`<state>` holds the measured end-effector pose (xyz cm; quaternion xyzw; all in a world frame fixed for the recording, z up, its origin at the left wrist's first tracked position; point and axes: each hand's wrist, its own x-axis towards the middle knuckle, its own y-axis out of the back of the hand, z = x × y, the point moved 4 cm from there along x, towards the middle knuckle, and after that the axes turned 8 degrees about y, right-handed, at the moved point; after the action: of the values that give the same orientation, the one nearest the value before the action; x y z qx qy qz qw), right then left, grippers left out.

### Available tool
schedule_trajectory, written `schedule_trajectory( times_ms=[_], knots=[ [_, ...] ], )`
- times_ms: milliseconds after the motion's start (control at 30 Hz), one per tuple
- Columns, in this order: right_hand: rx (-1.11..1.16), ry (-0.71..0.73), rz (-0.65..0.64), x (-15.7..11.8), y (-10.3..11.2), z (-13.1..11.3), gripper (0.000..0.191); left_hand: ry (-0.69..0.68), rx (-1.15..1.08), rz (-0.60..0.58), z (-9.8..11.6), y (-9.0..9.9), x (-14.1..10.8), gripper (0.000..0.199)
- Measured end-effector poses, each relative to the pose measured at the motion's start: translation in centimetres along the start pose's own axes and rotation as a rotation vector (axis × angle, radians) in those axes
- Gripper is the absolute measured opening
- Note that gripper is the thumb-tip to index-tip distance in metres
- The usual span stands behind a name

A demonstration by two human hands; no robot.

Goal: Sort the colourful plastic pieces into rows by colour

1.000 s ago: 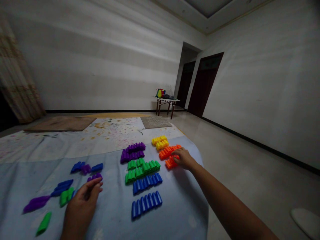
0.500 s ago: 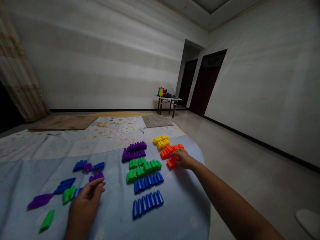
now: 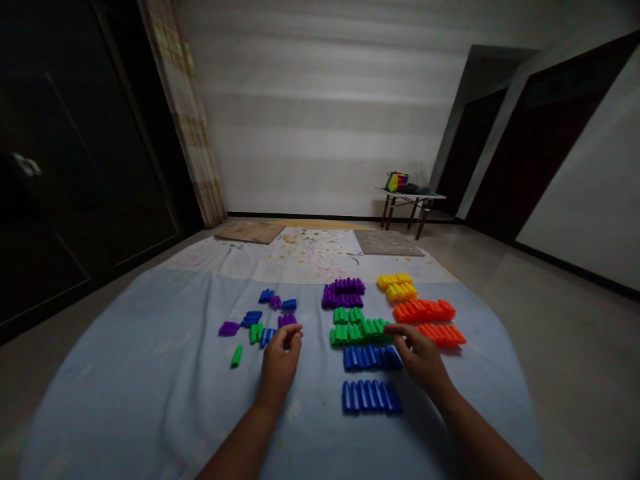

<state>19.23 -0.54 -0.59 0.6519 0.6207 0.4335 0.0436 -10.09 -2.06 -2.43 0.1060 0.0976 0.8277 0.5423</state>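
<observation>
My left hand (image 3: 281,355) hovers beside a purple plastic piece (image 3: 287,321), fingers loosely curled and thumb apart, with nothing visible in it. Around it are scattered blue pieces (image 3: 251,319), green pieces (image 3: 256,333) and a single green piece (image 3: 237,357). My right hand (image 3: 419,353) is over the right end of the green rows (image 3: 347,335) and the nearer blue rows (image 3: 367,358); its index finger stretches out and its grasp looks empty. Close by on its right lies a lower orange row (image 3: 443,335). Whether its fingertip touches a green piece I cannot tell.
Purple rows (image 3: 343,293), yellow rows (image 3: 397,287) and an upper orange row (image 3: 425,310) lie farther back. Another blue row (image 3: 371,397) is nearest me. The cloth-covered table (image 3: 150,373) carries two flat boards at its far edge. A small side table (image 3: 410,195) stands beyond.
My right hand has left the lower orange row and come left, toward the green and blue rows. My left hand stays near the purple piece. The view has swung left.
</observation>
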Motion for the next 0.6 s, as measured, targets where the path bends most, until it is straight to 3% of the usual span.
schedule_trajectory(
  times_ms=[133,233,333,433,600],
  knots=[
    [0.019,-0.004,0.072,-0.8,-1.3,0.5,0.028,-0.025,0.042,0.001,0.6,0.3,-0.5,0.028],
    [0.003,0.035,0.074,-1.2,-1.2,1.2,0.027,-0.054,0.083,0.031,1.5,1.6,-0.1,0.029],
    [0.004,0.035,0.074,-1.3,-0.8,1.8,0.027,-0.060,0.183,0.126,1.6,4.5,1.6,0.035],
    [0.015,0.021,0.065,-1.3,-0.5,2.1,0.027,-0.035,0.437,0.206,0.7,8.2,4.2,0.043],
    [0.035,-0.001,0.056,-1.2,-0.4,2.2,0.027,-0.032,0.655,0.118,-1.0,12.6,7.7,0.040]
  ],
)
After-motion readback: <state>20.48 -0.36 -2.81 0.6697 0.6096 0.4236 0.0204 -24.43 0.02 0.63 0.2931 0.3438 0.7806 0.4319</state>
